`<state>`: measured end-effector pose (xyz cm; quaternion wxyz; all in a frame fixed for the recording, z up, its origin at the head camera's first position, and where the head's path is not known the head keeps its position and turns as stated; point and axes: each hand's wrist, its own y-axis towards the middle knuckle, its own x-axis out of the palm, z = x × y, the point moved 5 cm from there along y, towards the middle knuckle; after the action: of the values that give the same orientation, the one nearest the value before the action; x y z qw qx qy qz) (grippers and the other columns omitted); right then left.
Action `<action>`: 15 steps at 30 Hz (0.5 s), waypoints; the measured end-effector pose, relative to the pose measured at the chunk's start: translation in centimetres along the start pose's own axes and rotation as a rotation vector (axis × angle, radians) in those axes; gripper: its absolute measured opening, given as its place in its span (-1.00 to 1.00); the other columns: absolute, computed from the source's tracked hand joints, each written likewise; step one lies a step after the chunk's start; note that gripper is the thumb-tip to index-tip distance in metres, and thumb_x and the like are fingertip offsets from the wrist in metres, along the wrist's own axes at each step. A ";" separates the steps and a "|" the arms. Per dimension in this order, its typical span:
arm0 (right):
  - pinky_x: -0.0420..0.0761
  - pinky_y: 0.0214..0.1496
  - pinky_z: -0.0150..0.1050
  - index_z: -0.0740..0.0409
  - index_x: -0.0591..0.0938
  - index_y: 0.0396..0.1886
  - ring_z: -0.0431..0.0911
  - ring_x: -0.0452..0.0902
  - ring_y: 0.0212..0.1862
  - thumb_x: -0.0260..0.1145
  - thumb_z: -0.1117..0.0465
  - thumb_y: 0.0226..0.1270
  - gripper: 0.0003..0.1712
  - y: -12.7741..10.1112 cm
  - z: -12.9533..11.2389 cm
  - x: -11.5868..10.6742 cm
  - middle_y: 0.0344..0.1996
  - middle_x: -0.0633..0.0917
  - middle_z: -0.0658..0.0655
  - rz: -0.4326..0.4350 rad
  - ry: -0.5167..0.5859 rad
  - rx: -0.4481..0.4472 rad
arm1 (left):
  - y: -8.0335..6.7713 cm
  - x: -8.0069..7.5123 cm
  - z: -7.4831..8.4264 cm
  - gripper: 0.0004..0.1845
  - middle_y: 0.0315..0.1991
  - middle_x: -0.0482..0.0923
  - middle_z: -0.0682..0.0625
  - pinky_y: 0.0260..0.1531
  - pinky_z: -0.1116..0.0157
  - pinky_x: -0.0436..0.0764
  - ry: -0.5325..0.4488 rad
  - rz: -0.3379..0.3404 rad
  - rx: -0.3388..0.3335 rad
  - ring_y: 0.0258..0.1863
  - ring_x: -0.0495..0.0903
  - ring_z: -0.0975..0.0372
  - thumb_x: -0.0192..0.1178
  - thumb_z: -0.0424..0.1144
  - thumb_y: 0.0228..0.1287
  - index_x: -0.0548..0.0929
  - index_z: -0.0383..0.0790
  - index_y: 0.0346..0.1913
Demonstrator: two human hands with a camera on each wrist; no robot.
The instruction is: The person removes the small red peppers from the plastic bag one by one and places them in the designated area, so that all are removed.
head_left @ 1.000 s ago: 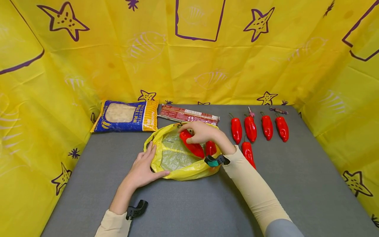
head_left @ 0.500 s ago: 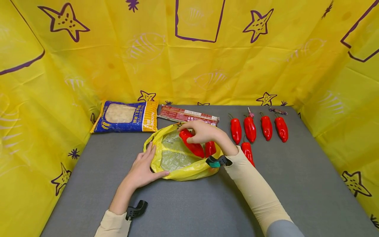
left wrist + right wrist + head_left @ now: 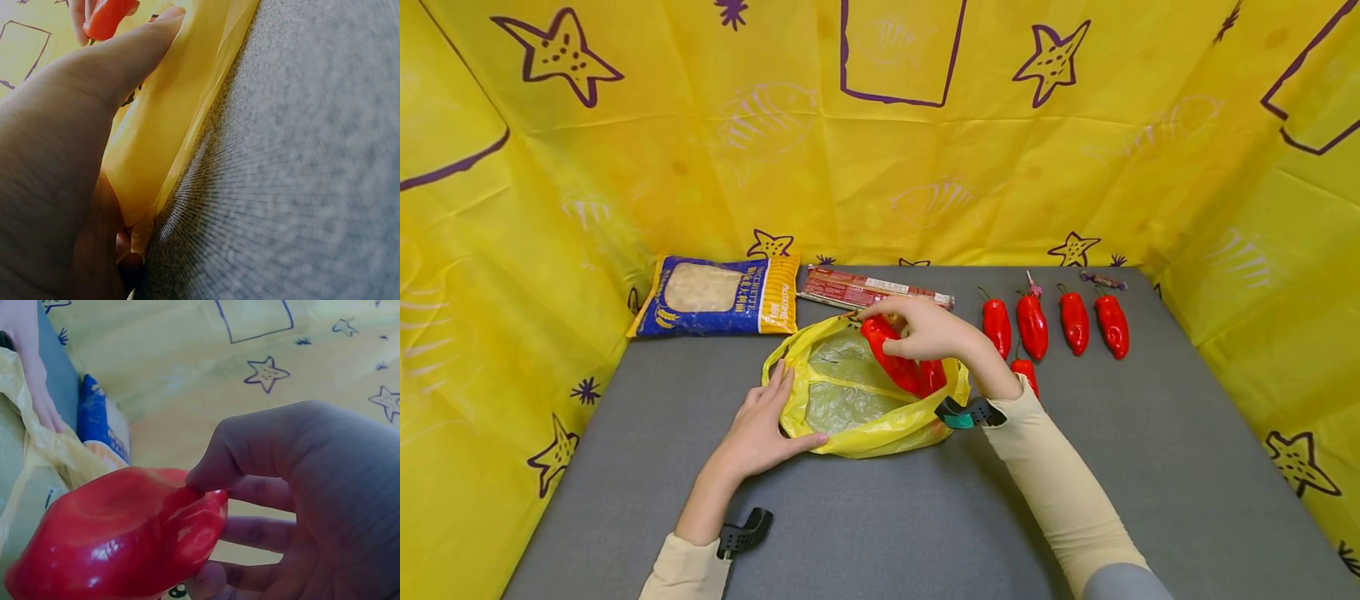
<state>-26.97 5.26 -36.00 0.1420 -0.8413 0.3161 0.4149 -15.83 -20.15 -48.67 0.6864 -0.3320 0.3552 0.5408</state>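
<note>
Red pepper (image 3: 891, 360), glossy, likely light and slippery, sits pinched at its stem end in the right hand (image 3: 928, 329) grip above the yellow bag (image 3: 850, 417), whose rim the flat left hand (image 3: 760, 429) pins.

I see a glossy red pepper (image 3: 891, 360) tilted over the open, crumpled yellow bag (image 3: 850, 421) on the grey table, second pepper (image 3: 934, 375) inside.

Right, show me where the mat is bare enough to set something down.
Bare mat: the right side beyond the right forearm, the near edge below the bag, and the left strip under the blue packet. Crowded: the back edge, with packet, red wrapper, peppers.
</note>
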 end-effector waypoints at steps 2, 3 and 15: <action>0.65 -0.08 -0.09 0.08 0.64 0.40 -0.04 0.54 -0.30 0.34 0.25 0.34 -0.41 -0.4 0.2 -0.2 0.28 0.66 0.08 0.026 0.010 0.001 | 0.0 0.0 0.0 0.38 0.76 -0.25 -0.17 0.38 -0.32 0.31 -0.001 0.003 0.002 0.51 0.16 -0.20 0.37 0.51 0.13 -0.02 -0.30 0.72; 0.68 -0.02 -0.06 0.07 0.64 0.39 -0.01 0.59 -0.21 0.35 0.25 0.34 -0.41 -0.5 0.3 -0.4 0.27 0.67 0.08 0.042 0.021 0.001 | -0.1 0.0 0.0 0.38 0.76 -0.25 -0.17 0.38 -0.32 0.31 -0.001 0.004 0.003 0.51 0.17 -0.21 0.37 0.51 0.13 -0.02 -0.30 0.72; 0.70 -0.01 -0.04 0.07 0.63 0.42 0.08 0.66 0.00 0.35 0.33 0.36 -0.40 -4.0 3.2 -1.8 0.35 0.64 0.12 0.240 0.190 0.069 | -0.1 0.0 0.1 0.38 0.76 -0.24 -0.20 0.39 -0.34 0.29 0.007 0.004 0.002 0.53 0.15 -0.23 0.38 0.50 0.13 -0.02 -0.31 0.72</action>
<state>-27.14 10.61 -36.60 0.0898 -0.8275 0.4405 0.3363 -15.76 -20.11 -48.62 0.6845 -0.3325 0.3589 0.5404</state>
